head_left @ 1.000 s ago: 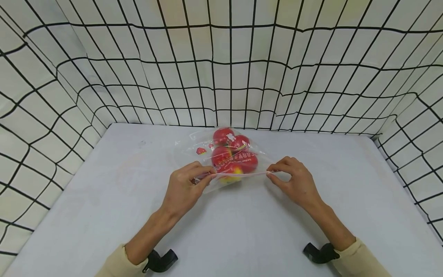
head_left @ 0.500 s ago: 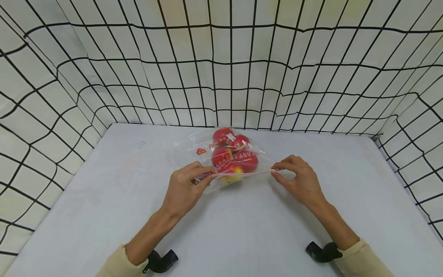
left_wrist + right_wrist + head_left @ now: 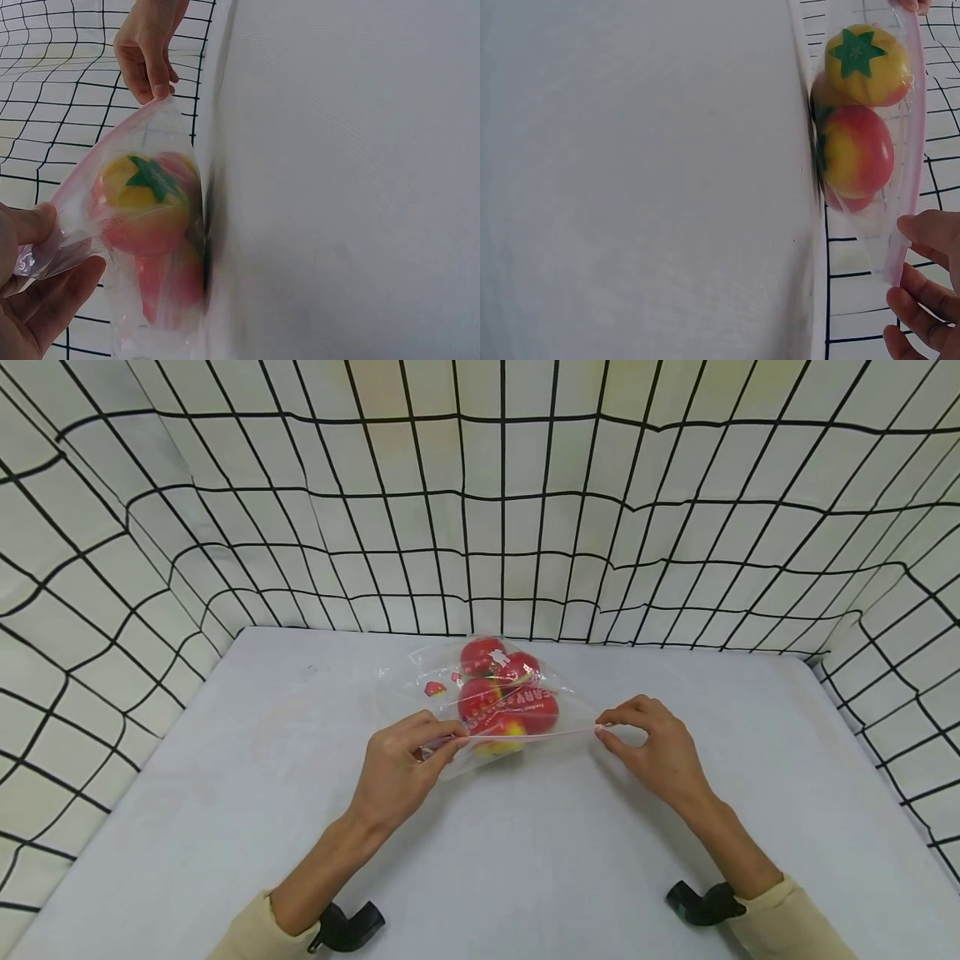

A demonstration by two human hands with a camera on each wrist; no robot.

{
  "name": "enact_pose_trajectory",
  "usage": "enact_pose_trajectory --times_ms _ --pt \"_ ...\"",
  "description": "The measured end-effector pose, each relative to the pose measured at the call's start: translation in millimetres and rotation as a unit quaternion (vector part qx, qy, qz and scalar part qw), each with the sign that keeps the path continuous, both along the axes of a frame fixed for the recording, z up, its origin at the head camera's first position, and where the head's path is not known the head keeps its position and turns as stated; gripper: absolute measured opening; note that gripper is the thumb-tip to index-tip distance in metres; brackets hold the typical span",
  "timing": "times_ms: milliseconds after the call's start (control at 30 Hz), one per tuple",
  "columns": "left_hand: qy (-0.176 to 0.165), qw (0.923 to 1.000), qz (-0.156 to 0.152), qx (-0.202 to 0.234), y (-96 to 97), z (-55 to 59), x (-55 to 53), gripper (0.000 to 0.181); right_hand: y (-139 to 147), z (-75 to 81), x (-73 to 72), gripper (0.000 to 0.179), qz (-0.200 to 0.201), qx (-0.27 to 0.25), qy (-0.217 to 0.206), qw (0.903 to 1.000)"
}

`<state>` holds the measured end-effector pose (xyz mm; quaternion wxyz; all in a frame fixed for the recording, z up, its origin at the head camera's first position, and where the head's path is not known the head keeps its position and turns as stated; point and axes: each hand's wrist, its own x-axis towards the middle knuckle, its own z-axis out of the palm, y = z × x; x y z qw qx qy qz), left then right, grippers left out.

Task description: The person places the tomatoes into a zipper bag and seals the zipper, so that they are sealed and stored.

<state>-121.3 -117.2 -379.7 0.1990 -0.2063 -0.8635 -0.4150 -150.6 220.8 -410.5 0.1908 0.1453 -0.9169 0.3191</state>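
A clear zip bag (image 3: 567, 700) with red print lies near the back of the white table, several red-and-yellow tomatoes (image 3: 480, 697) inside it. In the right wrist view, green star-shaped tops show on the tomatoes (image 3: 859, 142). My left hand (image 3: 401, 766) pinches the left part of the bag's pink zip strip (image 3: 88, 161) between thumb and fingers. Toward the strip's other end, my right hand (image 3: 662, 756) pinches it between thumb and forefinger. Between both hands the strip runs taut and nearly straight, facing me. Whether the zip is sealed under the fingertips cannot be told.
Black netting (image 3: 540, 522) over pale walls surrounds the back and sides of the white table (image 3: 525, 868). A black curved piece (image 3: 351, 927) sits at my left cuff, with another black piece (image 3: 703, 903) at my right cuff.
My right hand has slid a short way to the right along the zip strip, lengthening the visible stretch between the hands. My left hand and the tomatoes have stayed nearly in place.
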Motion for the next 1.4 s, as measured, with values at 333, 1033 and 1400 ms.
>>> enact_pose_trajectory --times_ms 333,1033,1400 --pt "-0.012 0.9999 0.0 0.007 -0.6 -0.3 2.0 0.022 3 -0.6 -2.6 0.014 -0.021 0.002 -0.004 0.9998" --pt "-0.011 0.9992 -0.038 0.008 14.2 -2.6 2.2 0.018 8 -1.8 -13.0 0.018 -0.066 -0.021 -0.057 0.996" --pt "-0.038 0.9963 -0.073 0.026 33.4 -6.6 5.1 0.021 16 1.3 -19.4 0.025 -0.04 -0.04 -0.09 0.9944"
